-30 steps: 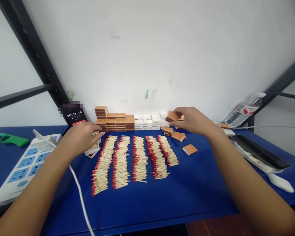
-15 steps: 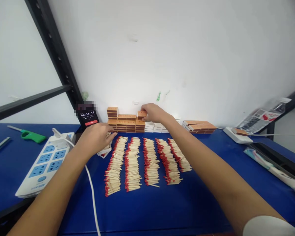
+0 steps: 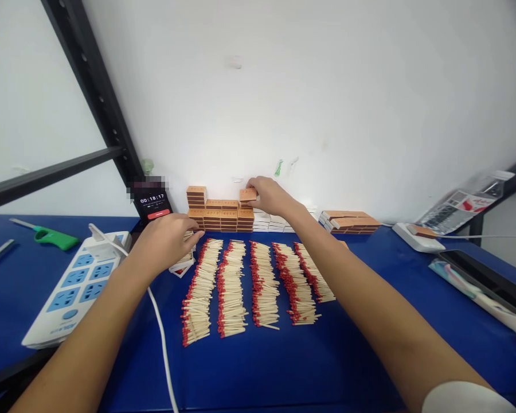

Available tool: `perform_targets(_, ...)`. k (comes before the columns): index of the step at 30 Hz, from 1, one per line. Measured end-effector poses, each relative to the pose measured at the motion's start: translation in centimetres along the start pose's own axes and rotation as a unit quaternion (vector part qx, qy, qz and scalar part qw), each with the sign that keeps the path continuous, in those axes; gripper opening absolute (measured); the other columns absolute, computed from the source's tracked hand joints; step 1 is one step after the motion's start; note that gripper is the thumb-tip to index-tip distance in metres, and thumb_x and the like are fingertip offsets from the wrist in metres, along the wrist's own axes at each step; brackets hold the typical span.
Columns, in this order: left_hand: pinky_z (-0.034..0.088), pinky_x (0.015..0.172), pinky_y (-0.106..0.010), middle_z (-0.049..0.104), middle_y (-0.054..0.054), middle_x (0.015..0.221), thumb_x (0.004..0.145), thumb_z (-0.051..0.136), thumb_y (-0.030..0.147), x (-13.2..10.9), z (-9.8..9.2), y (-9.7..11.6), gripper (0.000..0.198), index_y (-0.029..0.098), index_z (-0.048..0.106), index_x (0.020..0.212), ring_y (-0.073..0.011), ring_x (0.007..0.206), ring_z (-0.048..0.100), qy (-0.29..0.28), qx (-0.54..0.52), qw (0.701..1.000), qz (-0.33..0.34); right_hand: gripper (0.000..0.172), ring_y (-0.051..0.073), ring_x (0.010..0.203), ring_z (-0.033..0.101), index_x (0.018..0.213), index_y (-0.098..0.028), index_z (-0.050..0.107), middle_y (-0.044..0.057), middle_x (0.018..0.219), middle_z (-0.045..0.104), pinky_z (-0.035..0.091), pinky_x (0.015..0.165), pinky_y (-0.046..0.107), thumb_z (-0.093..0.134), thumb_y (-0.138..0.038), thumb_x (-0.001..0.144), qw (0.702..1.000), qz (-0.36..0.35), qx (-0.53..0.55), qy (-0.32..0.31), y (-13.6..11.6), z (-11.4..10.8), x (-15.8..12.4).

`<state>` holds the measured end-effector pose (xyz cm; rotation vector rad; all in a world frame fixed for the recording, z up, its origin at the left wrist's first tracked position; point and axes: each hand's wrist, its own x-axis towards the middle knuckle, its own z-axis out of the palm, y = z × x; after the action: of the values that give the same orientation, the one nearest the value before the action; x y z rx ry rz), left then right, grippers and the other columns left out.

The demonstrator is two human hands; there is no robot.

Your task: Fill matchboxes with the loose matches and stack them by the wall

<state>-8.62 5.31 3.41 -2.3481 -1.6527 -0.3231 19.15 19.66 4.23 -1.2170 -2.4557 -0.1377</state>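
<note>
My right hand (image 3: 270, 195) reaches to the back wall, fingers closed on an orange matchbox (image 3: 248, 194) at the top of the stacked orange matchboxes (image 3: 218, 214). My left hand (image 3: 168, 240) rests curled over a small pile of white box trays (image 3: 181, 265) at the left end of the match rows; what its fingers hold is hidden. Several rows of red-tipped matches (image 3: 253, 282) lie on the blue table (image 3: 284, 367) between my arms. White inner trays (image 3: 272, 219) are stacked behind my right wrist.
A phone showing a timer (image 3: 153, 205) leans on the wall. A white power strip (image 3: 74, 284) with its cable lies left, near a green lighter (image 3: 51, 236). More orange boxes (image 3: 349, 221) lie at the right, with a white adapter (image 3: 416, 236) and a plastic bottle (image 3: 464, 202).
My right hand carried an orange matchbox from the right side to the orange stack at the wall and now lifts slightly on top of it. My left hand stayed put.
</note>
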Motion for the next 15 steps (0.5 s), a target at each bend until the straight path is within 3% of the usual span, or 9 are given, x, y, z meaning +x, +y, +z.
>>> perform_targets(3,0.054,0.076,-0.038,0.082,-0.01,0.106,0.101,0.051,0.042,0.0,-0.1,0.0,0.038,0.019,0.081,0.104,-0.0313,0.098,0.075,-0.003,0.001,1.0,-0.005,0.028,0.025,0.092,0.061,0.11,-0.016,0.069,0.009,0.104,0.07,0.041,0.076,0.032,0.079,-0.017,0.084,1.0,0.004,-0.001,-0.014,-0.3,-0.4,0.3)
perform_targets(6,0.054,0.076,-0.038,0.081,-0.01,0.107,0.101,0.051,0.042,0.0,-0.2,0.0,0.038,0.019,0.081,0.105,-0.0312,0.1,0.075,-0.006,0.001,1.0,-0.007,0.03,0.026,0.093,0.061,0.109,-0.016,0.073,0.011,0.107,0.067,0.042,0.077,0.034,0.085,-0.028,0.084,1.0,0.014,-0.003,-0.022,-0.7,-0.2,0.6)
perform_targets(10,0.054,0.077,-0.038,0.081,-0.01,0.106,0.101,0.05,0.043,-0.1,-0.3,0.1,0.039,0.02,0.081,0.105,-0.0307,0.1,0.074,-0.004,-0.002,1.0,-0.007,0.039,0.027,0.1,0.062,0.118,-0.016,0.072,0.013,0.119,0.063,0.046,0.084,0.036,0.085,-0.035,0.087,1.0,-0.001,0.026,0.011,-2.0,1.1,1.2)
perform_targets(15,0.054,0.075,-0.037,0.081,-0.01,0.105,0.099,0.052,0.042,-0.1,-0.4,0.0,0.037,0.02,0.081,0.104,-0.0306,0.096,0.074,-0.001,-0.013,1.0,-0.019,0.041,0.028,0.105,0.06,0.123,-0.017,0.066,0.012,0.116,0.066,0.044,0.087,0.036,0.082,-0.037,0.091,0.998,-0.018,0.022,0.048,-4.8,2.8,2.3)
